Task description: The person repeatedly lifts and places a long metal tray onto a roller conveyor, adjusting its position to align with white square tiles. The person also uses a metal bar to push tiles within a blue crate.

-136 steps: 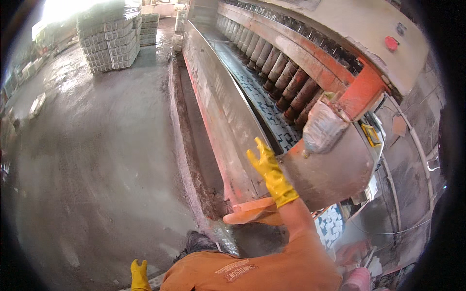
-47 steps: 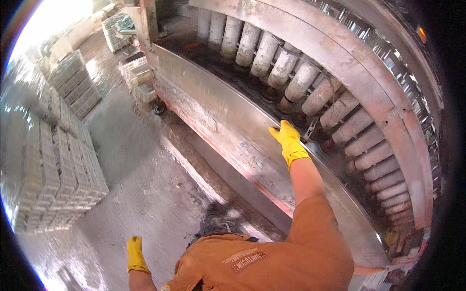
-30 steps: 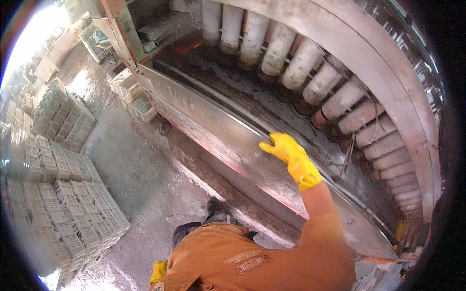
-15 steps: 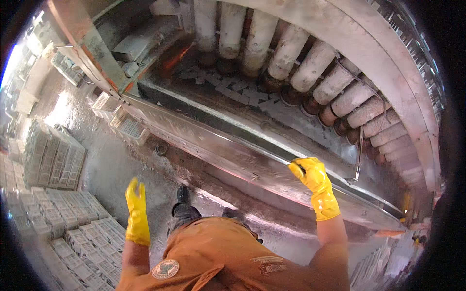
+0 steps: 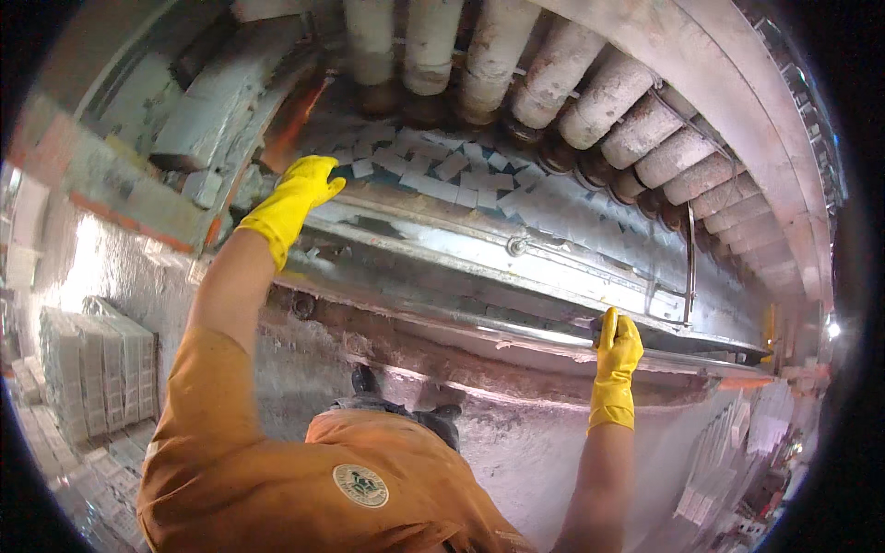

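My left hand [image 5: 293, 205], in a yellow rubber glove, reaches over the left end of a long metal trough [image 5: 442, 318]. Its thumb stands apart from the fingers, and nothing shows in it. At the trough's near rim, toward the right, my gloved right hand [image 5: 618, 355] has its fingers curled together. A small dark thing shows at those fingertips; its kind I cannot make out. Beyond the trough, many flat pale pieces [image 5: 452, 166] lie scattered on a wet dark surface, nearest to my left hand.
A row of thick, crusted cylinders [image 5: 544, 88] hangs beneath a curved metal beam [image 5: 728, 64]. An upright rod [image 5: 690, 263] stands at the trough's right. Stacked pale crates [image 5: 97, 369] stand on the floor at left, with more stacks [image 5: 714, 479] at right.
My left hand has swung up from beside my body to the trough's left end. The right hand has shifted slightly right and down along the rim, fingers still curled. The view has turned.
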Tool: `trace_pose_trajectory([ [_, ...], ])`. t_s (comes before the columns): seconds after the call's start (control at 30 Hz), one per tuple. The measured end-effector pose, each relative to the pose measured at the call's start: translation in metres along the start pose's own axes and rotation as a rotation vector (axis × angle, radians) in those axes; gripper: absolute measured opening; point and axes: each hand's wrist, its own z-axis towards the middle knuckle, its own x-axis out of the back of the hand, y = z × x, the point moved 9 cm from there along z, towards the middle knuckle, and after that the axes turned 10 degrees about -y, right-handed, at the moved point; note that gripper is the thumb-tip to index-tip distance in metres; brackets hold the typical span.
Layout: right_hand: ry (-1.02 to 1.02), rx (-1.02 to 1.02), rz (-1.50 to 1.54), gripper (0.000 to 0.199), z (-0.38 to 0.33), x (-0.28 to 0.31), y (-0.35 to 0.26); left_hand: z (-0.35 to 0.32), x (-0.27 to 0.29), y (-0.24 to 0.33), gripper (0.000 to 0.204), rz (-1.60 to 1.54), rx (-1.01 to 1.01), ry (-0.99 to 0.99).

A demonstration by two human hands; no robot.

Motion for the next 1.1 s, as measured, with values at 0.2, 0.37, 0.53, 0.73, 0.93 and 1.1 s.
trace_pose_trajectory([
  [0.2, -0.056, -0.008, -0.173, 0.045, -0.005, 0.000, 0.008, 0.070, -0.074, -0.001, 0.061, 0.134, 0.027, -0.075],
  [0.37, -0.049, 0.127, -0.322, 0.040, -0.006, 0.005, -0.014, 0.093, -0.097, 0.014, 0.061, 0.204, 0.024, -0.054],
  [0.53, -0.063, 0.092, -0.291, 0.037, -0.007, 0.007, -0.013, 0.119, -0.123, 0.008, 0.058, 0.288, -0.030, -0.092],
  [0.73, -0.030, 0.099, -0.282, 0.032, -0.004, 0.006, -0.020, 0.112, -0.139, -0.002, 0.060, 0.237, -0.056, -0.185],
  [0.93, -0.006, 0.140, -0.286, 0.034, -0.005, 0.007, -0.013, 0.076, -0.133, 0.015, 0.079, 0.127, 0.106, -0.388],
  [1.1, 0.012, 0.131, -0.263, 0.039, -0.007, 0.009, -0.018, 0.050, -0.130, 0.028, 0.087, 0.141, 0.046, -0.557],
])
